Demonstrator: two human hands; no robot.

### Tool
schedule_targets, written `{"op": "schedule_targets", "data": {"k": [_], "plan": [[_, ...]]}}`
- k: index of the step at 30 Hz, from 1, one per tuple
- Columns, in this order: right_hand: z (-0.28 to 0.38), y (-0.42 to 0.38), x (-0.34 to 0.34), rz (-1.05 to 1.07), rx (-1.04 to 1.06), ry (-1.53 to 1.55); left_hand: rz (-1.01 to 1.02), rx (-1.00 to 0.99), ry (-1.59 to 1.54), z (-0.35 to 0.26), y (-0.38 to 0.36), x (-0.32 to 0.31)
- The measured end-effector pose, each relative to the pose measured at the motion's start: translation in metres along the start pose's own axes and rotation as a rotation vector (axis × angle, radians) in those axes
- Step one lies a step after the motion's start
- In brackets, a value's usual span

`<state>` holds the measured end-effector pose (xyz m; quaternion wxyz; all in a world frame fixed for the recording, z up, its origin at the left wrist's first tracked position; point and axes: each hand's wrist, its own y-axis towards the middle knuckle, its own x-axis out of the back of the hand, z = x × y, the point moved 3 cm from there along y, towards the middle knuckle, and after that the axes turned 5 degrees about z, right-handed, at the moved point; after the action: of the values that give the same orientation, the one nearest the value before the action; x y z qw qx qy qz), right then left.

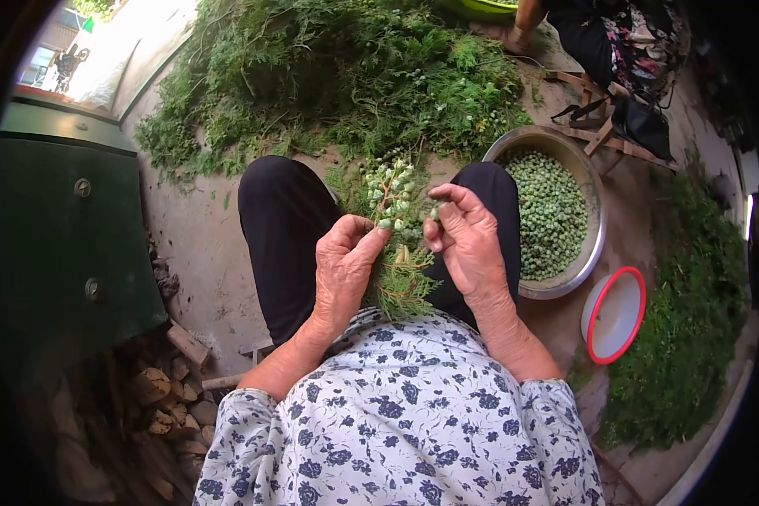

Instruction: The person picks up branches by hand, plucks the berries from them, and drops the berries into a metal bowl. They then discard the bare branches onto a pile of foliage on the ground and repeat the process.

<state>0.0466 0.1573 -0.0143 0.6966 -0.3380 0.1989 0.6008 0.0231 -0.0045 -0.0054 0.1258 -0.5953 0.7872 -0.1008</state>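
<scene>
My left hand (343, 263) pinches an evergreen sprig (406, 285) between thumb and forefinger, in front of my lap. Pale green cones (391, 187) crowd the sprig's upper part, and flat green leaf sprays hang below the fingers. Just right of the sprig is my right hand (466, 240), its fingers curled in with a small green cone (435, 211) at the fingertips. Beyond my right knee a wide metal basin (600, 228) holds a heap of loose green cones (550, 215).
A big pile of cut evergreen branches (337, 76) lies ahead. To the right are a red-rimmed white basin (616, 316), more greenery (683, 337) and another person's hand (517, 40) near a wooden stool (603, 135). Left stand a green cabinet (67, 236) and stacked firewood (156, 396).
</scene>
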Motion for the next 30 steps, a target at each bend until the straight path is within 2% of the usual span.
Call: {"op": "schedule_targets", "data": {"k": [4, 6, 7, 9, 10, 11, 17, 19, 20, 22, 23, 26, 28, 29, 30], "plan": [[0.018, 0.002, -0.006, 0.004, -0.009, 0.09, -0.049, -0.009, 0.018, 0.004, 0.002, 0.006], [0.017, 0.0, -0.014, 0.099, -0.009, 0.027, -0.061, -0.011, 0.059, 0.008, 0.003, 0.007], [0.01, -0.002, -0.011, 0.102, -0.068, -0.072, -0.06, -0.035, 0.075, 0.009, 0.004, 0.006], [0.01, -0.007, -0.02, 0.103, -0.001, -0.541, -0.057, -0.057, 0.092, 0.008, 0.004, 0.005], [0.015, -0.008, -0.031, 0.125, 0.243, -0.897, -0.056, -0.08, 0.148, 0.006, 0.004, 0.004], [0.013, -0.007, -0.034, 0.127, 0.404, -1.07, -0.054, -0.103, 0.203, 0.003, 0.003, 0.003], [0.001, 0.0, -0.029, 0.098, 0.414, -1.142, -0.038, -0.199, 0.444, -0.003, -0.001, -0.003], [0.0, 0.0, -0.028, 0.109, 0.521, -1.159, -0.034, -0.202, 0.427, -0.002, -0.001, -0.003], [0.002, -0.001, -0.027, 0.108, 0.521, -1.16, -0.021, -0.142, 0.361, -0.003, -0.001, -0.003], [-0.004, 0.0, -0.013, 0.002, -0.065, -0.291, -0.009, -0.081, 0.294, -0.001, -0.001, -0.003], [-0.001, 0.001, -0.01, 0.053, -0.054, -0.139, -0.026, -0.078, 0.254, 0.0, 0.0, -0.003], [0.006, 0.0, -0.016, -0.07, -0.004, -0.003, -0.062, -0.084, 0.206, -0.003, 0.001, 0.001], [0.006, -0.006, -0.017, -0.18, -0.096, -0.016, -0.092, -0.088, 0.166, -0.006, 0.002, 0.001], [0.003, -0.008, -0.012, -0.18, -0.095, -0.016, -0.091, -0.088, 0.166, -0.006, 0.003, 0.0], [-0.003, -0.008, -0.006, -0.092, -0.116, -0.144, -0.093, -0.105, 0.163, -0.007, 0.003, -0.001]]}}
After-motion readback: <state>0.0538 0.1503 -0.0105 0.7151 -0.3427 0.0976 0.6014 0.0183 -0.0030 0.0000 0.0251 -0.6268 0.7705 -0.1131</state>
